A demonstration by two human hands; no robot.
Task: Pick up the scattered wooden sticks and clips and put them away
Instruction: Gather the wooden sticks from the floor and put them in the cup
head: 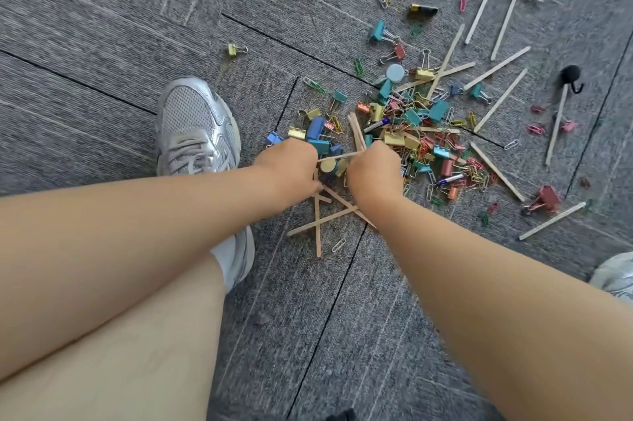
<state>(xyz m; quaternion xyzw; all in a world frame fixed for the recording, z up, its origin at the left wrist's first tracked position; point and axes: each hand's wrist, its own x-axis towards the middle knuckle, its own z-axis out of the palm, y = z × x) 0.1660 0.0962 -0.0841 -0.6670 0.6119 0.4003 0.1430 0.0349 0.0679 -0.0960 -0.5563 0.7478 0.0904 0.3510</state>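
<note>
Both hands down at frame centre on the carpet floor (102, 26); left hand (286, 165) and right hand (375, 168) are knuckles-up, fingers curled under and hidden, so can't tell what they pinch; thin stick (337, 156) bridges the two, its ends vanish under each hand, likely held at both. Task items: main clip pile (411, 132) just right of centre; crossed sticks (325, 218) under the wrists; more sticks (493, 71) fanned to upper right; stray yellow clip (233, 49) left of centre. Risks: paper clips look interlinked, so a handful may drag a chain and re-scatter; wrists could sweep the crossed sticks; lone paper clip (338, 245) below them is easy to miss on grey carpet; shoe (197, 125) beside the heap could tread on clips; no container in view, drop-off unknown.
</note>
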